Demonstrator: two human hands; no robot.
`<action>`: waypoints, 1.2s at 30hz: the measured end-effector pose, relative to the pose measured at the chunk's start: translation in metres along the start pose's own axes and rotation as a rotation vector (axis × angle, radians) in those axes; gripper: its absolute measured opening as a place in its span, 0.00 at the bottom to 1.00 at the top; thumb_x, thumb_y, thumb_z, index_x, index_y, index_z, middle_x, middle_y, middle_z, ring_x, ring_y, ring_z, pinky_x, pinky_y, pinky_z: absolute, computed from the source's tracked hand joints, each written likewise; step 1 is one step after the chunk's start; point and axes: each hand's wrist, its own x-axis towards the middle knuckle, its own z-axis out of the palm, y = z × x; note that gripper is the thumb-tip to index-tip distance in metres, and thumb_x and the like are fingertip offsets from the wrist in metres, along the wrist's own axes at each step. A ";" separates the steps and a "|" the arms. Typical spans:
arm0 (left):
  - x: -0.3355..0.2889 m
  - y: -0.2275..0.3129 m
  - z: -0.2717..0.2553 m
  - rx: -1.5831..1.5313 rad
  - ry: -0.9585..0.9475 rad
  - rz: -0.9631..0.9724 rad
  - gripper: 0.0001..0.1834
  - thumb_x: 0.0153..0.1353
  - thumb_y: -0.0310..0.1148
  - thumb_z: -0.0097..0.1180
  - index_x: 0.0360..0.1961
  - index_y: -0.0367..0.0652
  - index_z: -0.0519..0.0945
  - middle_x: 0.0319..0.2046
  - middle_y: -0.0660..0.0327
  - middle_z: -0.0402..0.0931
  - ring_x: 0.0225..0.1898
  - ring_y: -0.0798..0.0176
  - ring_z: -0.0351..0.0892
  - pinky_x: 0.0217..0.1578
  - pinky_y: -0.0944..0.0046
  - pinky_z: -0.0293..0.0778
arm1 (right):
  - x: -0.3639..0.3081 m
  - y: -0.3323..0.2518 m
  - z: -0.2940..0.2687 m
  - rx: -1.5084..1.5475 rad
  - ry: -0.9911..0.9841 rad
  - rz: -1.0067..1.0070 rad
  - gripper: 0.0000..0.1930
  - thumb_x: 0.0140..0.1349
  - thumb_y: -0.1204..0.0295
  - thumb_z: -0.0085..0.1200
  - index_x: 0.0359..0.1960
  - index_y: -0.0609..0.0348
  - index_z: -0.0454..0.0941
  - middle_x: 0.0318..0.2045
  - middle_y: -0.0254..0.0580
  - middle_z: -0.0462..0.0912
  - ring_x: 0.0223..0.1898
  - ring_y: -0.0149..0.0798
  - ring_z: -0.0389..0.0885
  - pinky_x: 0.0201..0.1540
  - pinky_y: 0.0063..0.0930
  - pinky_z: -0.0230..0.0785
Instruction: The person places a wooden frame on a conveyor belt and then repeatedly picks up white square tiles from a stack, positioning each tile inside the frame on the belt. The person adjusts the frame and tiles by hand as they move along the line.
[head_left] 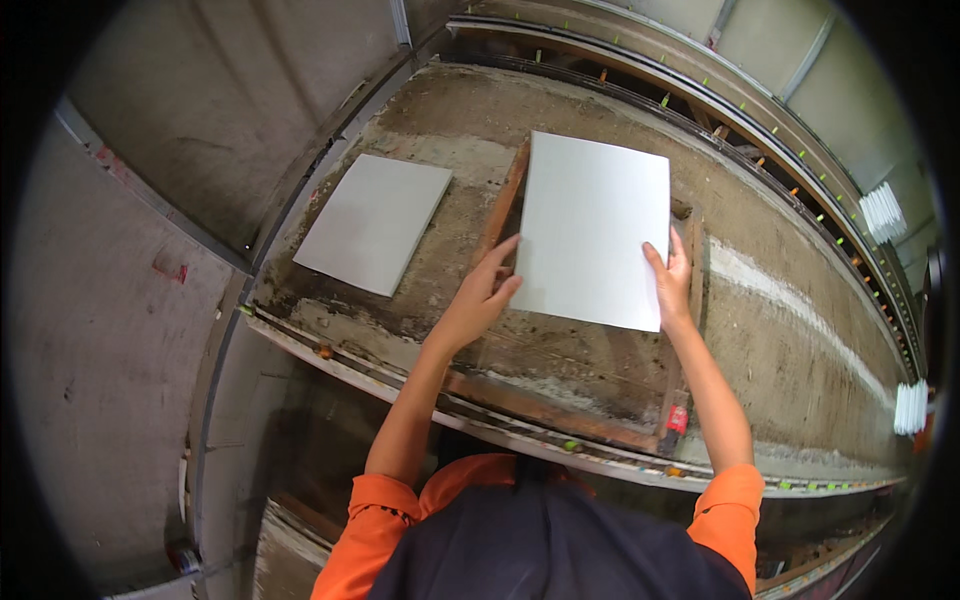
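Note:
A white, flat rectangular sheet stack (595,235) is between my two hands over a worn brown table. I cannot make out whether it is loose paper or one thin board. My left hand (482,295) is at its left edge, thumb and fingers curved around the side. My right hand (672,278) grips the right edge near the lower corner, with the thumb on top. Under it lies a shallow wooden frame (505,205), partly hidden. A second white sheet stack (375,225) lies flat on the table to the left.
The stained table (790,300) extends to the right, with a pale streak along it. Small coloured clips line its front rail (520,432) and far rail. A red object (677,420) sits by the frame's near right corner. White bundles (882,212) stand at far right. Grey wall panels (110,300) rise at left.

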 end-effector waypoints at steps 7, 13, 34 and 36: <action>0.014 -0.022 -0.056 0.629 -0.259 0.091 0.20 0.61 0.33 0.48 0.54 0.41 0.69 0.49 0.52 0.71 0.51 0.51 0.69 0.52 0.57 0.65 | -0.029 0.038 0.002 -0.067 0.182 0.024 0.39 0.58 0.65 0.58 0.64 0.70 0.49 0.49 0.54 0.72 0.47 0.37 0.75 0.49 0.27 0.68; 0.036 -0.055 -0.054 0.679 -0.265 0.201 0.17 0.58 0.33 0.53 0.49 0.42 0.74 0.45 0.57 0.73 0.52 0.53 0.64 0.52 0.57 0.63 | -0.048 0.056 0.018 -0.088 0.186 0.120 0.37 0.57 0.64 0.58 0.63 0.68 0.53 0.54 0.50 0.69 0.54 0.35 0.70 0.56 0.27 0.63; 0.067 -0.094 -0.026 0.829 -0.200 0.450 0.18 0.52 0.33 0.60 0.41 0.31 0.77 0.58 0.50 0.57 0.63 0.45 0.47 0.59 0.42 0.52 | -0.046 0.087 0.013 -0.044 0.196 0.199 0.37 0.57 0.69 0.58 0.63 0.72 0.51 0.53 0.51 0.70 0.51 0.34 0.72 0.53 0.24 0.65; 0.066 -0.092 -0.026 0.837 -0.209 0.427 0.18 0.53 0.34 0.60 0.41 0.31 0.77 0.59 0.50 0.57 0.63 0.45 0.46 0.59 0.42 0.51 | -0.047 0.081 0.015 -0.039 0.195 0.203 0.38 0.57 0.69 0.58 0.63 0.72 0.51 0.53 0.51 0.70 0.51 0.33 0.72 0.53 0.24 0.65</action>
